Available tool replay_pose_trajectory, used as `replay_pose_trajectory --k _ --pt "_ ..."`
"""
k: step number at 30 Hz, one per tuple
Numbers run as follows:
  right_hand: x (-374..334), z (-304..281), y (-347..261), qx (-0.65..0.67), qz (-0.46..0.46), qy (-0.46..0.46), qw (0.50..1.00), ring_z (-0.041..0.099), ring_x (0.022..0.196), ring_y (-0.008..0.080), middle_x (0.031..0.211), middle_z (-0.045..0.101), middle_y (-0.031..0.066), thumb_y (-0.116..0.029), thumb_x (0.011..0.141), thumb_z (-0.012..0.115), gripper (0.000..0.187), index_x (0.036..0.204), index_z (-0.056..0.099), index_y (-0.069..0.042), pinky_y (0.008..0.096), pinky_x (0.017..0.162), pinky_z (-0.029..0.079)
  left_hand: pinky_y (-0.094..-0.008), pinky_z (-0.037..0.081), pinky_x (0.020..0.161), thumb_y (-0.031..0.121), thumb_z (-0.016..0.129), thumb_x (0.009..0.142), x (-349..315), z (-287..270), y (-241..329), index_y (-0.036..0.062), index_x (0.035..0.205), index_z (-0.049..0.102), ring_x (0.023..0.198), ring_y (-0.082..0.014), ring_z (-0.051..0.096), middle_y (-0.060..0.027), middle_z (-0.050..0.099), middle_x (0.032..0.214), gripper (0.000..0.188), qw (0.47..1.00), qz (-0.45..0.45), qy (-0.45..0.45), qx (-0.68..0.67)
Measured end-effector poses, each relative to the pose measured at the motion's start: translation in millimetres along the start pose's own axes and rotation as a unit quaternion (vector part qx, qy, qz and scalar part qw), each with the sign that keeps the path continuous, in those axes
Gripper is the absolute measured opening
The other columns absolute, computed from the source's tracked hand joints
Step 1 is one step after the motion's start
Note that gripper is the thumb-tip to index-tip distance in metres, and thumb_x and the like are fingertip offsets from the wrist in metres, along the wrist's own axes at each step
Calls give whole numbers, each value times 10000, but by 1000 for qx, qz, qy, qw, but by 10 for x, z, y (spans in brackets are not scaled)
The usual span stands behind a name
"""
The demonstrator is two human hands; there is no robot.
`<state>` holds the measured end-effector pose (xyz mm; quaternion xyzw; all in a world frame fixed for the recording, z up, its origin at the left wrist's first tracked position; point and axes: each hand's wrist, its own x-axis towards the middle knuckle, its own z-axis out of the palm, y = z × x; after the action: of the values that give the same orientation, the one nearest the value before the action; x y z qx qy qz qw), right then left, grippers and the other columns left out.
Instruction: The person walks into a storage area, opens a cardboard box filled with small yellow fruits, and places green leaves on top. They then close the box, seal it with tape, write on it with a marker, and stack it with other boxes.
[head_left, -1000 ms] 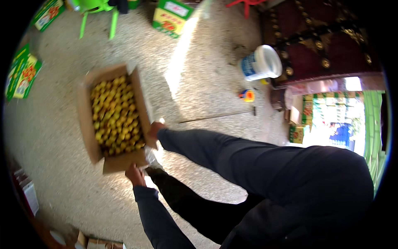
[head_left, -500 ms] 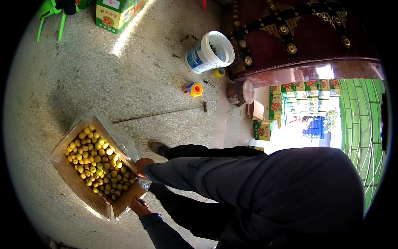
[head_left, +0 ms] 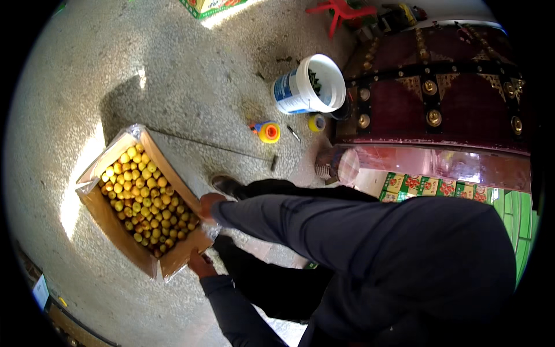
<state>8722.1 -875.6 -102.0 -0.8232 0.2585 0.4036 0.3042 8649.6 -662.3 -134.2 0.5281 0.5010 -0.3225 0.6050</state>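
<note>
A brown cardboard box (head_left: 118, 246), lined with clear plastic, stands on the floor with its top uncovered. Small round yellow-green and reddish fruits (head_left: 151, 202) fill much of it. My right hand (head_left: 211, 208) is closed on the box's edge at the corner nearest my legs, where the plastic (head_left: 209, 229) sticks out. Lower in the picture, my left hand (head_left: 201, 264) grips the end flap of the same box, its fingertips partly hidden. Beside the box lies a long thin rod (head_left: 214, 146) with a short crosspiece at its end.
Near my shoe (head_left: 226, 186) lie an orange-and-blue tape dispenser (head_left: 268, 132), a pen-like tool (head_left: 293, 133) and a yellow tape roll (head_left: 316, 122). Beyond stand a white bucket (head_left: 303, 87), a dark red studded chest (head_left: 428, 98) and a red stool (head_left: 340, 11). Printed cartons (head_left: 430, 188) are stacked at right.
My view has turned, so the floor and the box sit rotated in the picture. Both hands stay at the box's near end; the left now shows more plainly on the flap.
</note>
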Motion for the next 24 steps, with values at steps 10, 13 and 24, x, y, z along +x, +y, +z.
replay_pose_trajectory --k 10,13,24 --pt "-821 431 2093 -111 6 -40 993 633 898 368 930 656 204 -223 738 582 285 908 688 -20 436 766 500 -260 273 317 169 573 774 -1066 624 -2220 47 743 477 337 -126 368 -25 423 495 158 995 -39 72 -49" --pt "-1128 434 2594 -91 30 -5 995 627 920 371 953 651 212 -256 728 578 317 913 687 -24 431 798 497 -270 279 312 163 589 765 -1198 768 -2730 35 710 471 327 -132 376 -32 438 496 182 993 -31 99 -55" --pt "-2044 418 4479 -181 25 -66 981 604 909 386 928 636 234 -425 806 460 445 904 670 -45 457 804 478 -289 362 316 155 607 754 -1918 1315 -4456 17 737 554 379 -170 492 -54 507 520 150 982 -69 118 133"
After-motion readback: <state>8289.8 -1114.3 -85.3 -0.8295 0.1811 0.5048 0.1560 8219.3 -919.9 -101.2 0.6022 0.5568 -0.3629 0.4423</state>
